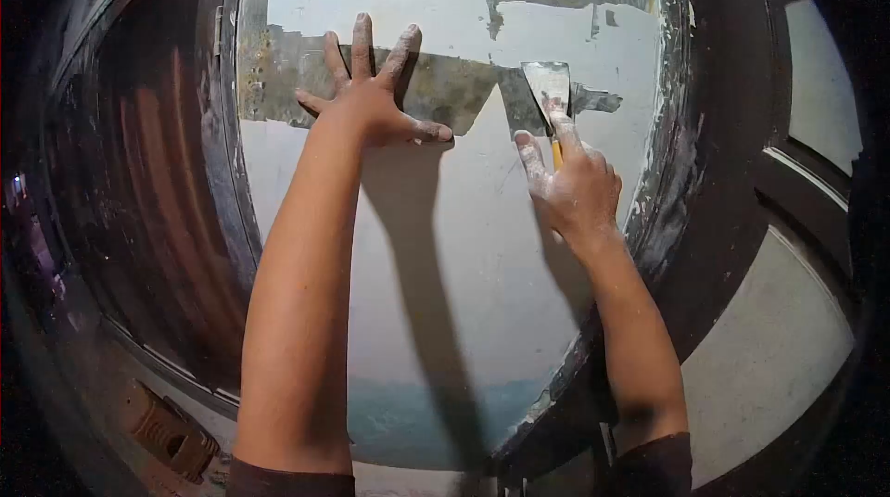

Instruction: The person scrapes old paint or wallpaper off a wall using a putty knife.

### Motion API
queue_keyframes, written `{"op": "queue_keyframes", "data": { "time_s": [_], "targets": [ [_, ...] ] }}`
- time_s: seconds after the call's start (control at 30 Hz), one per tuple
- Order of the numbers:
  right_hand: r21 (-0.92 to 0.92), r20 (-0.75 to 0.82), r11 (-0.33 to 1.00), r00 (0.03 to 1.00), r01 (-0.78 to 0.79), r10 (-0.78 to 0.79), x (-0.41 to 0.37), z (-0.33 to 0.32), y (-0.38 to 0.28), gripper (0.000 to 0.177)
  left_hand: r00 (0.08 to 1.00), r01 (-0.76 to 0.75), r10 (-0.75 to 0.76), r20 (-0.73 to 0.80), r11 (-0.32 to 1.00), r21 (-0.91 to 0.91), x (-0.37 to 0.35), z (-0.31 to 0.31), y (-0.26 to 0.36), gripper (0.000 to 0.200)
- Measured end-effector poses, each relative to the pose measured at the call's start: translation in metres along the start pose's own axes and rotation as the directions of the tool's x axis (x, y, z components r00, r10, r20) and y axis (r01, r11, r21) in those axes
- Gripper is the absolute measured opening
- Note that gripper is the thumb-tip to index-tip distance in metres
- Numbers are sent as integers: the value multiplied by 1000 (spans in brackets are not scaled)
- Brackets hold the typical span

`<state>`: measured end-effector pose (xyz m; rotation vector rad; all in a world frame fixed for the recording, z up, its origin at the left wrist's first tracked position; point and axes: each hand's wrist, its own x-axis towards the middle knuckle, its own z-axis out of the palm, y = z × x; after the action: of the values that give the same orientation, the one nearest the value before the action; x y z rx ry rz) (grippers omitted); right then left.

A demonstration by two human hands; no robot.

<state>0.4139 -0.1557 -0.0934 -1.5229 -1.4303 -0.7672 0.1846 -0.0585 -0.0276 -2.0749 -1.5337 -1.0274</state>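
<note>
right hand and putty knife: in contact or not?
Touching. Head view shows the right hand gripping the putty knife by its yellow handle, index finger laid up onto the blade.

The wall has white paint, matt and mostly smooth; its bare grey-brown patch looks rough. The scraper has a shiny metal blade. White dust covers the fingers of the right hand. The dark door frame looks rough, with chipped paint.

Two hands, two sleeves, one scraper; apparently one brown object, corner dim.
</note>
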Motion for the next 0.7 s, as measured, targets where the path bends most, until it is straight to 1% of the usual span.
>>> {"op": "queue_keyframes", "data": {
  "time_s": [0.03,0.13,0.23,0.27,0.3,0.4,0.47,0.53,0.63,0.67,0.7],
  "targets": [
    [-39,-2,999,1000,-13,13,6,-1,-4,67,1000,-2,2,9,1000,-6,0,0,1,152],
    [32,-96,999,995,12,-9,32,-7,-10,65,1000,-2,2,0,1000,13,0,1,1,152],
    [39,-81,999,997,1,2,16,2,-7,64,1000,-12,12,-3,1000,-4,-2,0,2,151],
    [32,-76,999,997,1,1,3,8,-6,64,1000,9,-9,9,1000,-25,-6,-2,4,146],
    [22,-78,999,997,-26,28,-5,11,-7,63,1000,12,-11,14,1000,-22,-6,-1,4,145],
    [22,-118,1000,993,-21,24,16,7,-12,64,1000,10,-9,21,1000,-13,-6,-4,5,145],
    [60,-125,998,992,-23,30,34,-7,-22,64,999,26,-26,44,1000,4,-2,-2,5,144],
    [38,-119,998,992,-40,45,37,-8,-22,65,999,13,-13,45,1000,4,-2,-4,4,144],
    [53,-90,998,995,-43,47,11,0,-14,66,999,-23,23,35,1000,-5,-2,-2,2,148],
    [108,-89,994,995,-29,38,9,1,-11,67,997,-13,12,79,1000,3,2,-3,2,149],
    [86,-79,995,995,-55,62,16,-3,-14,67,996,-7,7,89,1000,1,2,-7,3,150]
  ]
}}
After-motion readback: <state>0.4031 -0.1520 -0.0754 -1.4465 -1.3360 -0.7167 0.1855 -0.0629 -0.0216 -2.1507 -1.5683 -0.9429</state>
